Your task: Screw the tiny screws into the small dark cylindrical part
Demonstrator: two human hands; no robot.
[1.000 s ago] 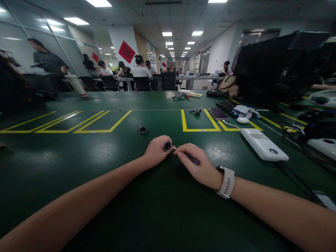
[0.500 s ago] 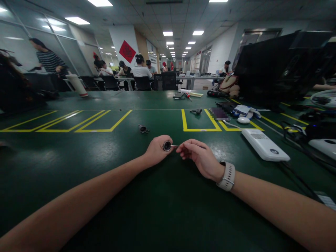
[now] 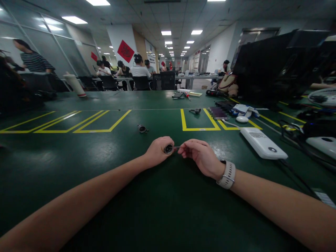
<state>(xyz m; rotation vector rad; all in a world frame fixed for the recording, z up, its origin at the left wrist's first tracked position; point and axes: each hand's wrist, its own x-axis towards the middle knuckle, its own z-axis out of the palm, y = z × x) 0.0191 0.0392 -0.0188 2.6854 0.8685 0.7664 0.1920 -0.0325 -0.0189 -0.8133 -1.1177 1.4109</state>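
Note:
My left hand (image 3: 156,153) is closed around a dark, hollow metal part (image 3: 168,148), its round open end with a shiny rim facing me. From the right, a thin metal rod (image 3: 176,147) runs to the side of this part. The rod's other end is pinched in the fingers of my right hand (image 3: 200,155); its handle, if any, is hidden. Beyond my left hand, a similar dark metal part (image 3: 142,128) lies on the green table (image 3: 157,203). Another dark part with a stem (image 3: 195,111) rests inside a yellow-taped box.
To the right lie a white device (image 3: 263,142) with a cable, a small white oval object (image 3: 242,119) and blue-white gloves (image 3: 244,110). A red-handled tool (image 3: 187,95) lies farther back. At the back left stands a white cup (image 3: 75,84). People sit at distant tables.
Both hands stay together with the metal part and rod, shifted only slightly. The view has turned a little, and a person in a striped top at the left has moved leftward.

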